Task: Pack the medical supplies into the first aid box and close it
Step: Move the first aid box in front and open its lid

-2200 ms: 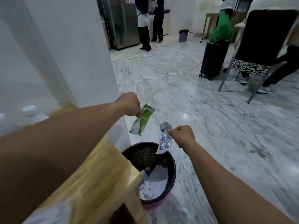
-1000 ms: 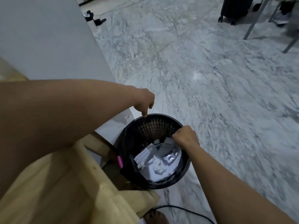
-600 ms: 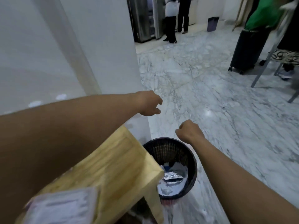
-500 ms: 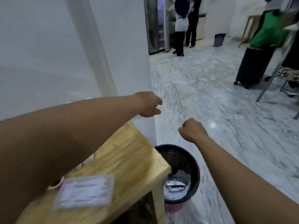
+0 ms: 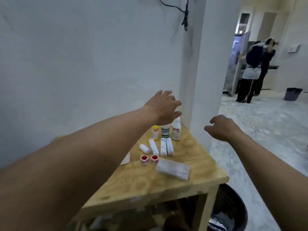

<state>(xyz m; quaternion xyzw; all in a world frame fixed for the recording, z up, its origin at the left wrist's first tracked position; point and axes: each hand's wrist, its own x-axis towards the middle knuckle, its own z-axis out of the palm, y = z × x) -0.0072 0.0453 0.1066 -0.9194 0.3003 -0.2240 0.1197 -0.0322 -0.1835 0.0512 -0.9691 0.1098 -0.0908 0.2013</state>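
At the near right, a black mesh waste bin stands on the marble floor just beside the right leg of the wooden table, with crumpled white and foil waste visible inside. On the tabletop, nearest the viewer, a clear flat packet lies angled toward the near right corner. Just beyond it to the left, two red-and-white tape rolls sit side by side. Farther back, four white bandage rolls lie roughly parallel, the leftmost one shorter and set apart at an angle. Behind these, three bottles stand upright in a row near the wall: a yellow-capped bottle on the left, a green-labelled bottle in the middle and a white bottle with a red label on the right. The first aid box cannot be seen. The left hand hovers above the bottles, fingers spread wide and holding nothing. The right hand hangs in the air to the right of the table's far corner, fingers loosely curled and apart, holding nothing. Far right, through the doorway, two people stand at an open refrigerator, with a dark bin on the floor nearby.
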